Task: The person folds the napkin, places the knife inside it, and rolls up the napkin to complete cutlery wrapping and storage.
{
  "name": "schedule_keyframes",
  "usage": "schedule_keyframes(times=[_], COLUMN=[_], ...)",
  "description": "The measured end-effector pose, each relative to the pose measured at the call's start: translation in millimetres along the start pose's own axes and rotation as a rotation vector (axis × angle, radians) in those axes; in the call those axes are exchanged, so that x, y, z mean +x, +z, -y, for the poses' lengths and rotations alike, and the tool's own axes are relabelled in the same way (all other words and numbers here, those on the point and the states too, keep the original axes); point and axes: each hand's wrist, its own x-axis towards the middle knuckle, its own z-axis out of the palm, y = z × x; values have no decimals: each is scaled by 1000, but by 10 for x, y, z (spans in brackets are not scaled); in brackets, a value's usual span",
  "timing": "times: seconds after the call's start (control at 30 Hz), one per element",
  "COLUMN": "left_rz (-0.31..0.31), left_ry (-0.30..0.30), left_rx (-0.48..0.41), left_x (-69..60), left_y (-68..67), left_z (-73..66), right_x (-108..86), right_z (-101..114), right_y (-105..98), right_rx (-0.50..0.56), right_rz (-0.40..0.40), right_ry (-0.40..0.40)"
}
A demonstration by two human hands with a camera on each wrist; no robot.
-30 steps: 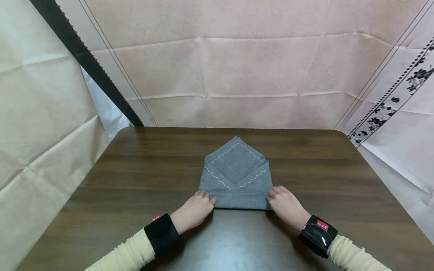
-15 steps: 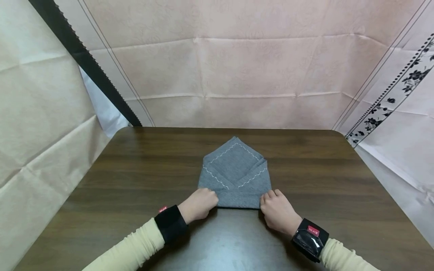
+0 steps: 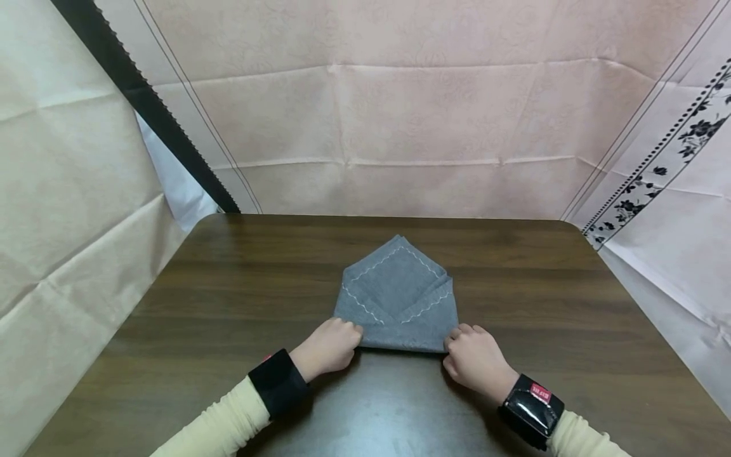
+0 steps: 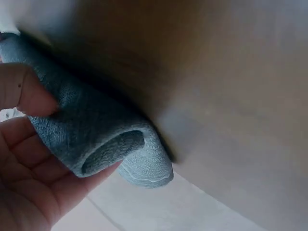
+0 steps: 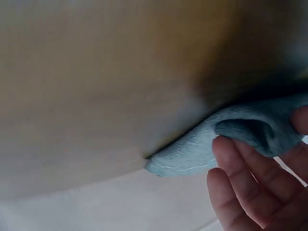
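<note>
A folded grey-blue cloth (image 3: pixel 400 292) with white wavy stitching lies on the table, its pointed end away from me and its straight fold nearest. My left hand (image 3: pixel 331 346) grips the near left corner; in the left wrist view the thumb (image 4: pixel 36 96) presses on the cloth (image 4: pixel 72 115) and the fingers pass behind it. At the near right corner, my right hand (image 3: pixel 476 358) pinches the fold. The right wrist view has its fingers (image 5: pixel 240 178) behind a rolled, hollow end of the cloth (image 5: pixel 187 151), with the thumb partly cut off by the frame edge.
The brown wooden table (image 3: pixel 257 279) extends around the cloth on all sides. Creased pale sheeting (image 3: pixel 428 120) hangs behind it, with a black strip (image 3: pixel 154 114) at left and a floral band (image 3: pixel 639 184) at right. Both wrists wear black bands (image 3: pixel 531 411).
Both hands first shift inward and take a firmer grip on the near corners. Then they move slightly apart again, and the cloth's far tip ends a little closer to me.
</note>
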Motion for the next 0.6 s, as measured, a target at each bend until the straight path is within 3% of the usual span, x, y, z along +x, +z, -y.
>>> schedule_keyframes(times=[0.17, 0.33, 0.5, 0.6], left_rz=[-3, 63, 113, 108], left_ry=[-54, -106, -143, -157], left_rx=[-153, -366, -559, -645], left_x=[-73, -137, -159, -160], left_y=[-20, -33, -45, -44], left_z=[29, 92, 189, 266], right_x=[-44, -55, -51, -47], right_z=[-41, -96, -163, -207], right_y=[-86, -165, -179, -152], right_rx=[239, 488, 612, 677], right_rz=[51, 148, 176, 172], right_ry=[111, 196, 223, 230])
